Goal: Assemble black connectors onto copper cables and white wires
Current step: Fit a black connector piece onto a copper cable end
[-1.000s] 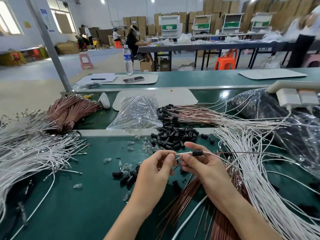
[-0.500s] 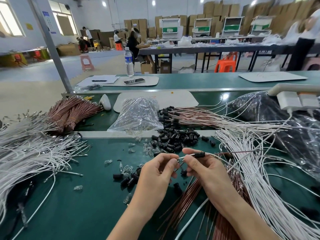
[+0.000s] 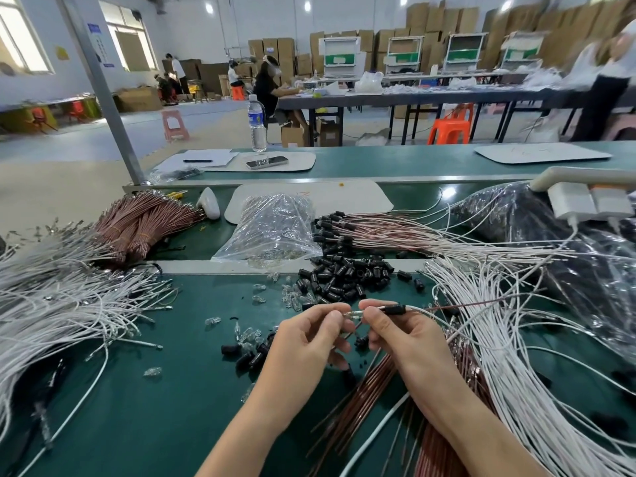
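Black cylindrical plastic connector [image 3: 394, 308], held just on the near side of the heap of loose black connectors [image 3: 344, 275] on the green tabletop [image 3: 172, 390]: right hand [image 3: 402, 335] pinches its thin white wire [image 3: 421, 309], left hand [image 3: 309, 339] pinches the metal tip [image 3: 352, 314], seemingly steadying both sides for seating.

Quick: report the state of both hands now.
Left hand: pinching a small clear part.
Right hand: pinching wires carrying a black connector.
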A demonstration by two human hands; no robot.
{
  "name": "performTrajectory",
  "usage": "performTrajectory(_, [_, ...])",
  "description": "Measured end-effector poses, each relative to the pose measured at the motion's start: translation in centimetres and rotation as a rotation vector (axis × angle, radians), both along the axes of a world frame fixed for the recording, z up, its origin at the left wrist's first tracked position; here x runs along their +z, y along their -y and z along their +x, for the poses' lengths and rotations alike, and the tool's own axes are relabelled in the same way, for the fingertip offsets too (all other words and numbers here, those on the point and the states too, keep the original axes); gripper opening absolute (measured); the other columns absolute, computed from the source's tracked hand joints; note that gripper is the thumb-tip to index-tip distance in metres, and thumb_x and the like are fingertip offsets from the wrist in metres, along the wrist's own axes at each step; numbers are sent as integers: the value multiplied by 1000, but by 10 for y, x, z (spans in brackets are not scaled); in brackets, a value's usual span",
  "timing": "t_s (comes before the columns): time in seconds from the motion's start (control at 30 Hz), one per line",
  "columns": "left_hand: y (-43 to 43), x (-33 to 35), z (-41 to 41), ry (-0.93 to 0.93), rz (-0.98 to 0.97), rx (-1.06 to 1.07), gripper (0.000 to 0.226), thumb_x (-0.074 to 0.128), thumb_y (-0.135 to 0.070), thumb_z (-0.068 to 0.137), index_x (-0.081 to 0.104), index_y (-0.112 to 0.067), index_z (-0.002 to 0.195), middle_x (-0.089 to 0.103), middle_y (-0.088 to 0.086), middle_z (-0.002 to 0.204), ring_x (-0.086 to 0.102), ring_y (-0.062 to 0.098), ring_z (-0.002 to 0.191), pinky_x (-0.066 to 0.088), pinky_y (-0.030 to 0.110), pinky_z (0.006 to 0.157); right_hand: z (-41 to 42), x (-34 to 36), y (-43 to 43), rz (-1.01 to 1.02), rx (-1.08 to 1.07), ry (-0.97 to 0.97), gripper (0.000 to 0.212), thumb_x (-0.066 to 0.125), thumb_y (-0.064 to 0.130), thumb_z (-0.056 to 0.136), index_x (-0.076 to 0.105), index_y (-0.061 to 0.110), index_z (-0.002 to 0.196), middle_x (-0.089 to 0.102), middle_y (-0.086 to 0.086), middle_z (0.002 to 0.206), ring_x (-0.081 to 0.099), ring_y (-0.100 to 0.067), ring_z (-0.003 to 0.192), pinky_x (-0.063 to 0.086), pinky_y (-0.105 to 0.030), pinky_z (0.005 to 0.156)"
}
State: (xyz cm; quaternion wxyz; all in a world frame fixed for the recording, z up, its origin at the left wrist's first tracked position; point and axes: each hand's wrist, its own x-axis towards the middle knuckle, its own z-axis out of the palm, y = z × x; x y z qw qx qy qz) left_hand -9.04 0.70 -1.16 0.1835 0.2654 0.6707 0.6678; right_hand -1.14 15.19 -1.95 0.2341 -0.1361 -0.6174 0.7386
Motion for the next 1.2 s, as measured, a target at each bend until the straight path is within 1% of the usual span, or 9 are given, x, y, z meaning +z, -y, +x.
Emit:
performTrajectory(0.07, [-1,2,2,87,40,-11,19,59,-26,99,77,-22,102,75,4,91,69,16,73,56,27,61,1,1,0,21,-5,-3,19,72,33,82,81,28,98,68,0,70,64,-10,67,55,-20,69])
performTrajectory(0.17, [-4,2,2,112,46,-41,20,63,-38,90,78,-25,95,74,5,88,67,15,70,57,28,61,3,2,0,72,-7,5,17,72,32,84,81,30,98,69,2,69,64,-8,66,53,-17,68])
performTrajectory(0.33, [-4,0,1,164,83,-49,19,68,-36,86,78,-21,94,74,5,87,67,16,69,57,27,62,3,3,2,103,-10,24,18,72,36,80,81,32,95,76,0,77,65,-6,68,53,-17,69])
performTrajectory(0.5, [-5,-1,1,255,108,-51,20,69,-33,84,77,-16,91,73,8,88,66,17,69,56,27,62,2,3,4,143,-4,26,16,71,36,81,80,35,95,74,0,73,64,-6,66,53,-18,67])
performTrajectory(0.63, [-5,0,-1,420,168,-85,31,70,-23,82,69,1,102,71,13,87,64,18,68,56,28,59,1,2,4,192,-10,23,18,72,38,81,78,39,98,75,5,76,64,-4,65,52,-17,65])
performTrajectory(0.73, [-5,2,-1,499,200,-126,35,69,-17,82,65,6,108,70,12,85,64,17,67,56,28,58,2,2,4,226,-16,26,20,75,39,79,77,39,98,78,4,83,67,-5,67,53,-17,66])
performTrajectory(0.93, [-3,2,-3,550,207,-157,36,70,-13,81,64,6,111,69,13,88,66,17,70,58,28,63,0,3,4,197,-29,29,14,76,36,76,79,37,90,77,2,77,66,-3,64,52,-16,63])
performTrajectory(1.13, [-3,1,-4,547,205,-137,22,71,-19,84,79,-4,98,73,14,93,68,15,73,59,26,68,1,5,2,115,-87,9,13,75,34,75,80,32,87,74,2,70,65,-5,61,52,-14,62])
performTrajectory(1.2, [-3,2,-3,534,194,-120,26,71,-20,85,77,-1,102,73,14,93,67,16,73,59,26,69,1,5,0,97,-113,13,15,75,36,75,80,33,88,70,3,65,63,-7,61,51,-15,64])
